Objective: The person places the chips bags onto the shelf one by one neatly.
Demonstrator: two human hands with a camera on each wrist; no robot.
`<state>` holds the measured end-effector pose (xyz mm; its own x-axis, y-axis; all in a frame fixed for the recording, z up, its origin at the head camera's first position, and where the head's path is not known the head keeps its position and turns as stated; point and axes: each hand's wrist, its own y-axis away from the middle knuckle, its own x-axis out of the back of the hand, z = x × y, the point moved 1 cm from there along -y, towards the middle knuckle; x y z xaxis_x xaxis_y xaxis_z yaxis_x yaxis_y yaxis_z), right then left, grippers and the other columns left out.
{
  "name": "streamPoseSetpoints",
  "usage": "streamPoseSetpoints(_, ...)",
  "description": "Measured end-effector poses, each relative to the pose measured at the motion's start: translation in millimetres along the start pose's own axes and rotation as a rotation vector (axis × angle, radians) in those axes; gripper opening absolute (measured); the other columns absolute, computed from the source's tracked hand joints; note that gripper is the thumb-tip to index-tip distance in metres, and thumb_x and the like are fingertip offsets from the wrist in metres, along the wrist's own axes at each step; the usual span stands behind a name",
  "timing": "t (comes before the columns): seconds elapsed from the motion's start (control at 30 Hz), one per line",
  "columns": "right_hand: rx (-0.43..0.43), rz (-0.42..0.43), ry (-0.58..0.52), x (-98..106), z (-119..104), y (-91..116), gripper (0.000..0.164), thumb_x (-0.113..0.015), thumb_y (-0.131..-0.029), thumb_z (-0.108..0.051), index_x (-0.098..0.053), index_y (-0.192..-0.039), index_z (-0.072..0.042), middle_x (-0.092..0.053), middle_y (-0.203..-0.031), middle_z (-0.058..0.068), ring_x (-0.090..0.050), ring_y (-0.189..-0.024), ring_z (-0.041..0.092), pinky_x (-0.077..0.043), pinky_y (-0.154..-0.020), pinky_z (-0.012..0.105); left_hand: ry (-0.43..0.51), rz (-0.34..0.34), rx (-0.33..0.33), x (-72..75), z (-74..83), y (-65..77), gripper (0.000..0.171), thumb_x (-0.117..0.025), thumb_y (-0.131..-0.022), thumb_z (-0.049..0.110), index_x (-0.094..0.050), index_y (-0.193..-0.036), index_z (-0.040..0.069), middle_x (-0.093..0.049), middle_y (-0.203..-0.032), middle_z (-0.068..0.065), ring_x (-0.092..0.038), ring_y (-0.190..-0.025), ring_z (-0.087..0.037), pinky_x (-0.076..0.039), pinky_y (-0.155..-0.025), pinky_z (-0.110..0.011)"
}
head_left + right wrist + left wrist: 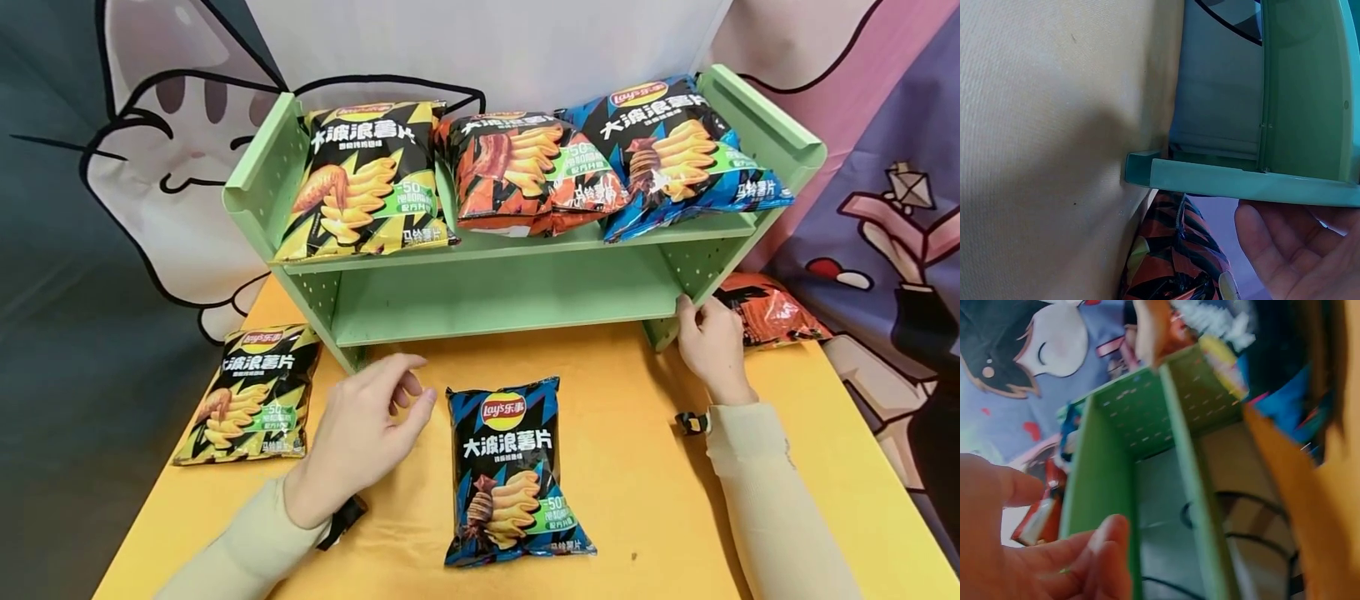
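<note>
A green two-tier shelf [495, 292] stands on the yellow table. My right hand [708, 346] grips the front edge of its right side panel; in the right wrist view the fingers [1266, 240] lie against the panel's outer face. My left hand [367, 425] hovers in front of the shelf's left end, fingers loosely bent, holding nothing. Between the hands a blue-and-black bag of Lay's potato chips [510, 475] lies face up on the table. On the top tier sit a yellow chip bag [367, 183], a red one [528, 175] and a blue one [675, 150].
Left of the shelf, another yellow-and-black chip bag [255, 396] lies on the table [637, 500]. Behind my right hand, a red chip bag [772, 310] rests beside the shelf's right side. Printed cartoon cloth [900, 108] hangs around the table.
</note>
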<state>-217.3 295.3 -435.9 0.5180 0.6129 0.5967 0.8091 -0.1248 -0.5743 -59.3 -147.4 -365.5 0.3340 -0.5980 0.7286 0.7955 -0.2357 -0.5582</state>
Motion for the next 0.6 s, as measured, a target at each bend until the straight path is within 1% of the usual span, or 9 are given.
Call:
streamPoseSetpoints(0.13,-0.004,-0.001,-0.007,-1.0,-1.7,-2.2,0.039,-0.05,-0.105,-0.029,-0.06,-0.073,-0.007,-0.052,-0.065,0.013,-0.042,-0.061,0.024,-0.029,-0.059,0.028,-0.053,-0.171,0.134,-16.8,-5.0,12.6,0.034,-0.071,-0.095,0.036,-0.071,-0.118,0.011,-0.063,-0.077,0.015,-0.055,-0.063,0.001,-0.048,-0.061,-0.023)
streamPoseSetpoints(0.23,-0.002,-0.005,-0.01,-1.5,-2.9,-3.3,0.039,-0.05,-0.105,-0.029,-0.06,-0.075,-0.006,-0.052,-0.065,0.014,-0.043,-0.062,0.027,-0.029,-0.06,0.028,-0.081,-0.278,0.214,-27.5,-6.8,21.3,0.041,-0.07,-0.096,0.043,-0.071,-0.118,0.009,-0.058,-0.07,0.018,-0.049,-0.056,0.003,-0.048,-0.059,-0.024)
streamPoseSetpoints(0.27,-0.001,-0.005,-0.011,-1.5,-3.5,-3.6,0.039,-0.049,-0.105,-0.029,-0.06,-0.075,-0.006,-0.052,-0.066,0.015,-0.044,-0.063,0.028,-0.029,-0.06,0.028,-0.091,-0.309,0.231,-30.5,-7.3,24.1,0.043,-0.069,-0.096,0.046,-0.072,-0.117,0.008,-0.056,-0.068,0.018,-0.048,-0.054,0.002,-0.05,-0.06,-0.025)
streamPoseSetpoints(0.37,0.002,-0.005,-0.009,-1.6,-3.8,-3.9,0.039,-0.049,-0.105,-0.029,-0.06,-0.076,-0.005,-0.054,-0.069,0.016,-0.046,-0.065,0.03,-0.029,-0.062,0.029,-0.105,-0.384,0.265,-39.2,-8.0,31.6,0.049,-0.066,-0.097,0.052,-0.073,-0.114,0.007,-0.053,-0.063,0.014,-0.048,-0.053,-0.001,-0.053,-0.062,-0.03)
streamPoseSetpoints(0.43,0.0,-0.007,-0.007,-1.2,-3.5,-3.5,0.039,-0.049,-0.105,-0.029,-0.06,-0.076,-0.005,-0.055,-0.071,0.016,-0.047,-0.066,0.031,-0.029,-0.062,0.029,-0.103,-0.425,0.275,-45.3,-7.8,35.7,0.051,-0.062,-0.098,0.056,-0.073,-0.112,0.008,-0.054,-0.065,0.01,-0.049,-0.053,-0.004,-0.053,-0.062,-0.03)
streamPoseSetpoints(0.5,-0.003,-0.008,-0.003,-0.9,-2.7,-2.5,0.039,-0.049,-0.105,-0.029,-0.061,-0.077,-0.005,-0.056,-0.071,0.016,-0.047,-0.066,0.031,-0.03,-0.063,0.029,-0.086,-0.469,0.278,-51.7,-6.9,38.6,0.052,-0.058,-0.099,0.06,-0.072,-0.105,0.01,-0.054,-0.066,0.006,-0.049,-0.054,-0.006,-0.05,-0.06,-0.03)
streamPoseSetpoints(0.53,-0.006,-0.007,-0.002,-0.7,-2.1,-1.9,0.039,-0.049,-0.105,-0.029,-0.061,-0.077,-0.005,-0.056,-0.071,0.016,-0.047,-0.066,0.031,-0.03,-0.062,0.029,-0.072,-0.49,0.281,-55.1,-6.3,39.8,0.052,-0.056,-0.099,0.062,-0.07,-0.102,0.012,-0.054,-0.067,0.006,-0.047,-0.054,-0.007,-0.047,-0.058,-0.028)
streamPoseSetpoints(0.6,-0.008,-0.007,-0.001,-0.5,-0.8,-0.5,0.039,-0.049,-0.105,-0.029,-0.062,-0.077,-0.005,-0.057,-0.071,0.016,-0.048,-0.066,0.031,-0.03,-0.062,0.029,-0.044,-0.519,0.282,-62.1,-4.8,41.0,0.052,-0.052,-0.099,0.065,-0.067,-0.098,0.015,-0.055,-0.07,0.006,-0.047,-0.055,-0.007,-0.044,-0.056,-0.027)
